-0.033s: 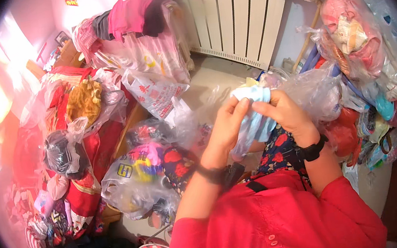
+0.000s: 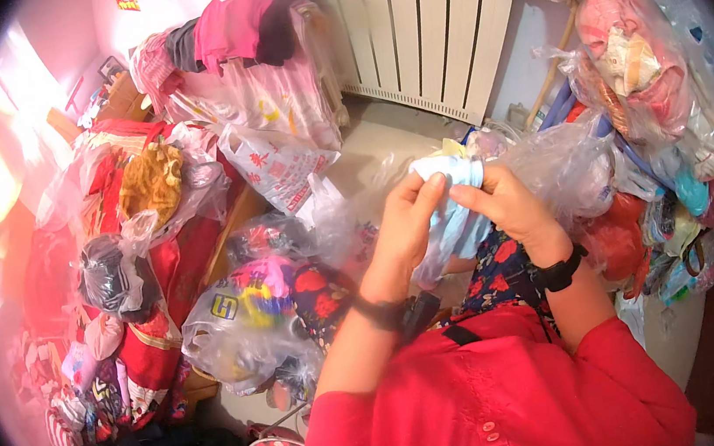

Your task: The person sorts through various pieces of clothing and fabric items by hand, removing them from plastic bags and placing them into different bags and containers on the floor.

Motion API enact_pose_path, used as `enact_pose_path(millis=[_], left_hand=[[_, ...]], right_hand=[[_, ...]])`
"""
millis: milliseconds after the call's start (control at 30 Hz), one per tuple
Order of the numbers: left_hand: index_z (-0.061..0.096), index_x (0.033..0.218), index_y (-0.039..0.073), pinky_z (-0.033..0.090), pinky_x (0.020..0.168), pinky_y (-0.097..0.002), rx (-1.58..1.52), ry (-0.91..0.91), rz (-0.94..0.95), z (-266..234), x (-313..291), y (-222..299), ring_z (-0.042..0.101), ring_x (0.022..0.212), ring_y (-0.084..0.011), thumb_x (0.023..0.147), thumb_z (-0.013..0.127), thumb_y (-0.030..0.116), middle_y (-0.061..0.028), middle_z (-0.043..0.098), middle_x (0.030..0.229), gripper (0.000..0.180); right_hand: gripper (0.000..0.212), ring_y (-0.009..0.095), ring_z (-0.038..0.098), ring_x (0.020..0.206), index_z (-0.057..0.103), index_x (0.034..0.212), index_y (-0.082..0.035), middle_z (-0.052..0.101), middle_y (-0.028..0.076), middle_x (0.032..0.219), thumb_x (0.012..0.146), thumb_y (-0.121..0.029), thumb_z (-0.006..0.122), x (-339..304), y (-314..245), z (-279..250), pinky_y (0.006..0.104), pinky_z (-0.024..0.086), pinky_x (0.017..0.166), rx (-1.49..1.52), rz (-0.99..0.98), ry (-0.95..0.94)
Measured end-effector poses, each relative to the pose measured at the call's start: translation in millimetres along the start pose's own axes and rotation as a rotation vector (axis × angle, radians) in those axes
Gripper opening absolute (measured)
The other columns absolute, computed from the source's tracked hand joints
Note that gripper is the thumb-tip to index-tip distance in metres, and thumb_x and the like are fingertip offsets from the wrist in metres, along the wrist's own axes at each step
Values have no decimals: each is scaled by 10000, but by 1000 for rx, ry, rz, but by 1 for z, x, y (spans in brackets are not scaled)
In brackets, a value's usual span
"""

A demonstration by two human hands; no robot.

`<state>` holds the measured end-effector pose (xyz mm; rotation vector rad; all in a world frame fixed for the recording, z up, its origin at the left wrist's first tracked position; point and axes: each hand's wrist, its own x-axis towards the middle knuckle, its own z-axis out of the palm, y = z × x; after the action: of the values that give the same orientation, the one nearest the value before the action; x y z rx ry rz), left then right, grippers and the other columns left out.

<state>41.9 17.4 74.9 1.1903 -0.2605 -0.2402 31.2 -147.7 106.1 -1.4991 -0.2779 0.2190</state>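
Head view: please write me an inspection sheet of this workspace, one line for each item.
Surface: pale floor, bare only near the radiator.
Job's things: light blue cloth, held up between both hands.
Clutter: clear plastic bags of clothes on the left, more bags on the right, a clear bag just behind the hands.
Grips: left hand and right hand both pinch the cloth; a dark band on each wrist.
Cables: nothing seen.
Surroundings: white radiator on the far wall, pink garments draped beside it.
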Motion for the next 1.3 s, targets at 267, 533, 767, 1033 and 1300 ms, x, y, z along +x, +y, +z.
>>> enact_pose_path(millis=[267, 533, 767, 1033, 1300], left_hand=[[440, 1240, -3, 467, 881, -326, -340, 23, -80, -18, -12, 0, 584, 999, -200, 700, 610, -91, -89, 579, 1090, 573], [570, 1113, -4, 464, 834, -282, -340, 92, -83, -41, -22, -8, 580, 950, -157, 741, 611, -59, -63, 610, 1032, 378], [647, 811, 30, 445, 698, -231, 760, 419, 566, -43, -27, -17, 562, 736, -91, 787, 656, 33, -20, 634, 847, 26], [566, 913, 17, 471, 730, -276, -359, 329, 78, -16, -20, -12, 561, 783, -125, 923, 534, 186, -66, 611, 892, 172], [575, 907, 80, 477, 692, -268, -376, 399, 26, -30, -25, -10, 554, 754, -92, 915, 555, 244, 11, 586, 827, 165]], right_hand=[[215, 73, 563, 710, 609, 1009, -18, 615, -2, 833, 901, -196, 555, 3, 35, 11, 225, 451, 601, 419, 195, 146], [177, 104, 562, 732, 613, 932, -1, 606, 19, 849, 879, -165, 575, 1, 40, 6, 238, 443, 619, 265, 22, 221], [166, 135, 546, 825, 591, 841, 63, 573, 102, 981, 843, -102, 599, -4, 35, 0, 251, 436, 732, -922, -602, 513], [146, 135, 575, 821, 577, 909, -8, 597, 40, 911, 921, -129, 495, 1, 32, 10, 250, 448, 741, 244, -173, 410], [120, 115, 557, 801, 550, 968, 20, 578, 46, 893, 905, -78, 524, 3, 33, 9, 248, 460, 715, 663, -126, 529]])
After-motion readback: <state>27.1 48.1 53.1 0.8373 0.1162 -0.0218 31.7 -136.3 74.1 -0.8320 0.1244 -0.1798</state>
